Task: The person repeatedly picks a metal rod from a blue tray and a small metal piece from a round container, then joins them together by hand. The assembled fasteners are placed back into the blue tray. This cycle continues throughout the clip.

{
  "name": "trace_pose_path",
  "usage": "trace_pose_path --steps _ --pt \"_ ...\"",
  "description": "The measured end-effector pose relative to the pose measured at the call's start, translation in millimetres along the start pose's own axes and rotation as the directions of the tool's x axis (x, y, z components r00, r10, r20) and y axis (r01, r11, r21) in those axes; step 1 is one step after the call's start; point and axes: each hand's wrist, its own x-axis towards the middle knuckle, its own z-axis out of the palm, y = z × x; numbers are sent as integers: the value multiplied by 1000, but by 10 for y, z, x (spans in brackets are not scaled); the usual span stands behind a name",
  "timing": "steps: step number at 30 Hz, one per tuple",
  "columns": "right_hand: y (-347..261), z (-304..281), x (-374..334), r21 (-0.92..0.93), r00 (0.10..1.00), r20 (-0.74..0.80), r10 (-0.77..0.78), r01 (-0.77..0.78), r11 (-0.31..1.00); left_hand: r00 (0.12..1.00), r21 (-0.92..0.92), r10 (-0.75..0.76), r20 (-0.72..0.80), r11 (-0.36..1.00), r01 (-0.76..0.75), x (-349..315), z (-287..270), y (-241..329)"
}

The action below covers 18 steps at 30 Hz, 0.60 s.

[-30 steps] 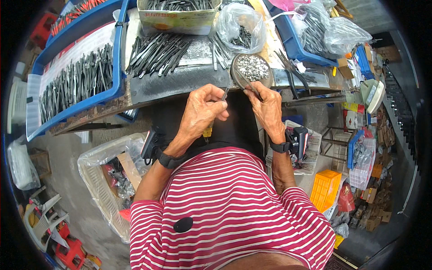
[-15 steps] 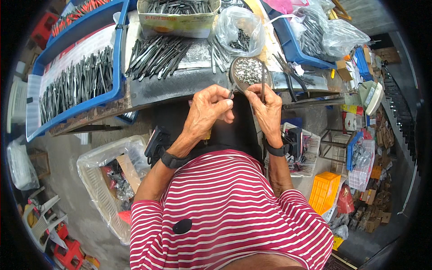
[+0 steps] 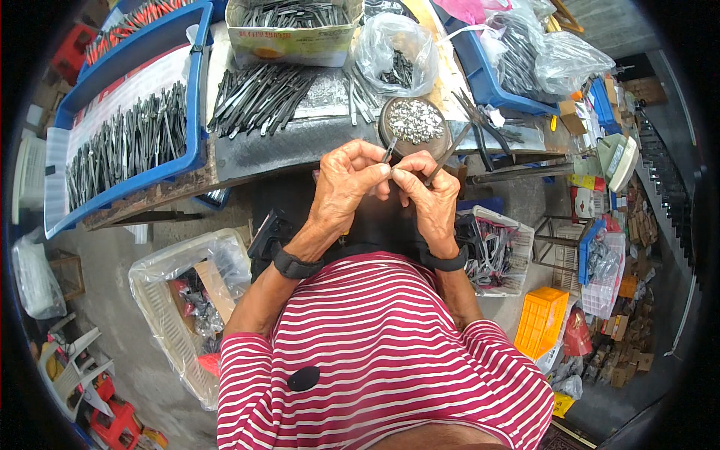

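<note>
Nearest is a striped shirt [image 3: 390, 337], with a black band [image 3: 296, 264] round each wrist. Ahead of it, the fingers of the left hand [image 3: 334, 191] are closed on a small dark piece [image 3: 388, 152], which points up from the fingertips. The right hand [image 3: 429, 193] grips a dark rod [image 3: 450, 154], slanting up to the right, while its thumb and forefinger come together right beside the left thumb; anything between them is too small to tell. Both hands are in front of the near edge of the desk [image 3: 187, 178].

Just past the hands, a round dish [image 3: 415, 148] holds shiny bits, with pliers [image 3: 477, 117] lying to its right. Left of the dish is a heap of dark strips [image 3: 262, 97]. Behind these stand a clear bag [image 3: 420, 56] of dark parts and, to its left, a carton [image 3: 292, 43] of more strips. A blue tray [image 3: 196, 112], filled with upright dark parts, is at the far left.
</note>
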Motion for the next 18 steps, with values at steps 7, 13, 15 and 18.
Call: trace_pose_path --steps 7,13,15,18 --pt "21 4 -12 -263 992 64 -105 118 957 995 153 62 -72 987 -50 -14 18 -8" --pt "17 -38 6 -478 952 183 -247 306 824 996 167 70 -59 984 -59 -23 18 -21" --pt "6 -46 9 -488 954 182 -238 298 820 996 157 63 -63 986 -53 -26 19 -30" --pt "-36 -50 4 -435 984 118 -133 171 884 997 147 33 -65 989 -23 -29 15 -33"
